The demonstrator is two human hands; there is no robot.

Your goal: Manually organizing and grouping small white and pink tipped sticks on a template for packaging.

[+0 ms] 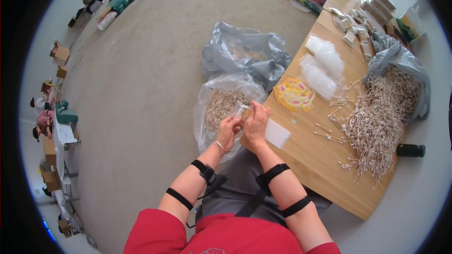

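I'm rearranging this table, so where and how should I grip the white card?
Probably pinch the white card by its right edge, thumb on top, coming from the right: it appears to lie flat on the table, and the right hand is close by its left side.

1. Table [325,164]: pale wood, smooth, softly sheened.
2. Sack [423,87] on the table's right side: grey plastic, crinkled, glossy.
3. Swabs [372,134] on the table: matt cotton-like tips, heap rough-looking.
4. Yellow cards [294,95] on the table: smooth, paper-like.
5. Packet [241,111] left of the table: clear, shiny plastic.
6. Grey bag [263,49] left of the table: creased, glossy plastic.
7. Floor [141,94] left of the table: matt, concrete-like.
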